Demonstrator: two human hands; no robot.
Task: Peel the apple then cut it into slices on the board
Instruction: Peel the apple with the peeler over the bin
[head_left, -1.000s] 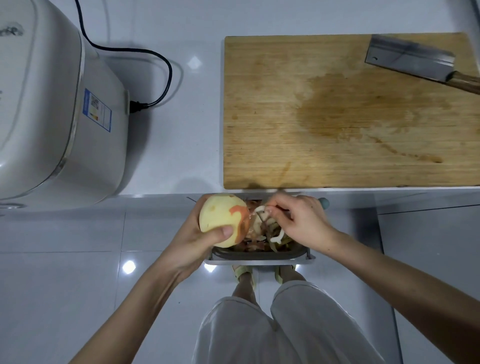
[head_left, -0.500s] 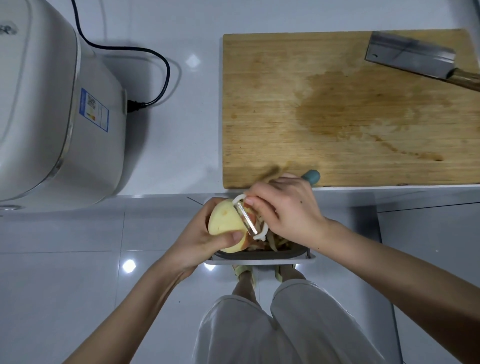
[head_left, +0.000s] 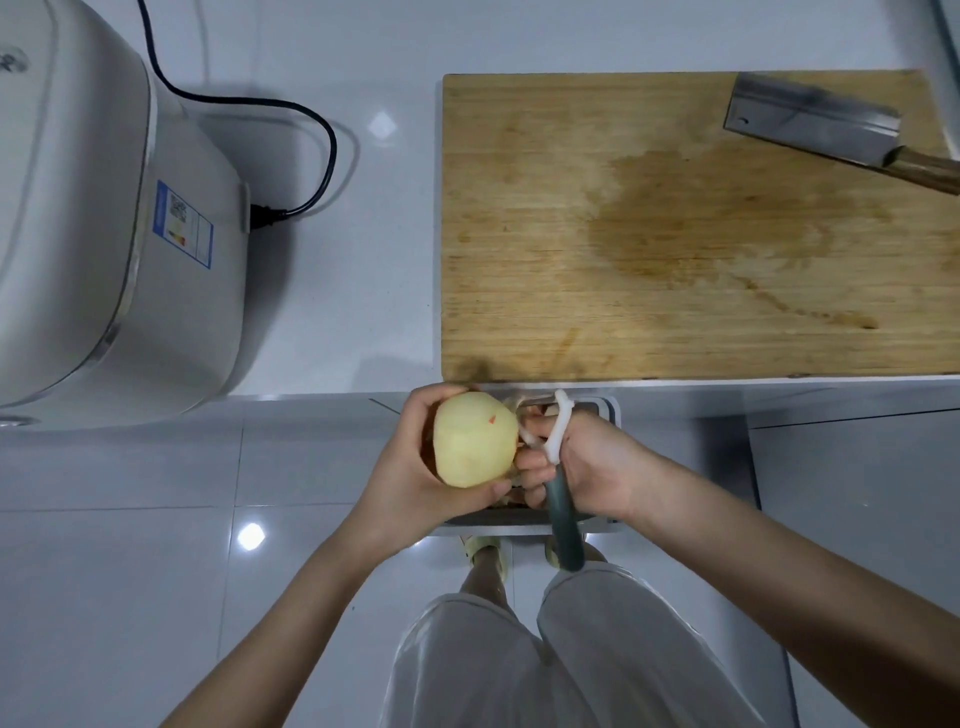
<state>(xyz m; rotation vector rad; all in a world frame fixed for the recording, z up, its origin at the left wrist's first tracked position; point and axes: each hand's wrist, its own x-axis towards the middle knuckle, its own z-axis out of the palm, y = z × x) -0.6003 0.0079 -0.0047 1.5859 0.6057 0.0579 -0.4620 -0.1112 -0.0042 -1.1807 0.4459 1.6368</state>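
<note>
My left hand (head_left: 410, 467) grips a pale yellow apple (head_left: 472, 439) that is almost wholly peeled, with a small red fleck of skin near its top. My right hand (head_left: 587, 462) holds a peeler (head_left: 558, 467) with a white head and a grey-green handle; the head sits against the apple's right side and the handle points toward me. Both hands are below the counter edge, over a grey bin (head_left: 613, 410) that holds peelings. The wooden cutting board (head_left: 675, 234) lies on the counter, with a wet stain in its middle. A cleaver (head_left: 815, 124) rests on its far right corner.
A large white appliance (head_left: 93, 208) stands at the left of the white counter (head_left: 337, 286), with a black power cord (head_left: 311, 156) looping behind it. Below are the tiled floor (head_left: 130, 571), my legs in pale trousers and my sandalled feet.
The apple has been turned, so the red strip of skin seen earlier is gone from view. My right hand has swung the peeler round, its handle now pointing toward me.
</note>
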